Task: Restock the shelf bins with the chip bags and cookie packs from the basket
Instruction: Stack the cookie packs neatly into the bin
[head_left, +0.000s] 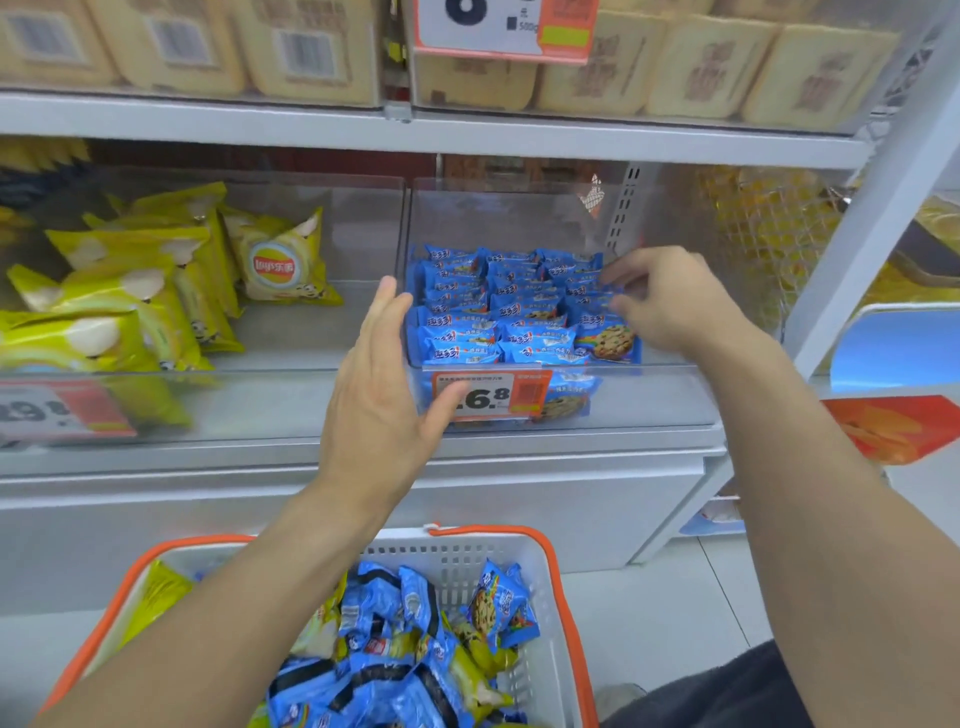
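Observation:
Blue cookie packs (514, 312) lie in rows in the clear shelf bin (675, 395) at centre. My right hand (670, 296) reaches into that bin from the right, fingertips touching the packs at the back right. My left hand (379, 389) is flat and open against the bin's left front corner, holding nothing. Yellow chip bags (156, 291) fill the neighbouring bin (291, 405) on the left. Below, a white basket (457, 561) with orange handles holds several blue cookie packs (395, 660) and a few yellow chip bags (156, 597).
Beige packages (675, 78) crowd the upper shelf, behind a hanging price sign (498, 26). An orange price tag (493, 395) sits on the cookie bin's front. A white upright post (872, 197) bounds the shelf on the right, with a blue and red display (893, 395) beyond.

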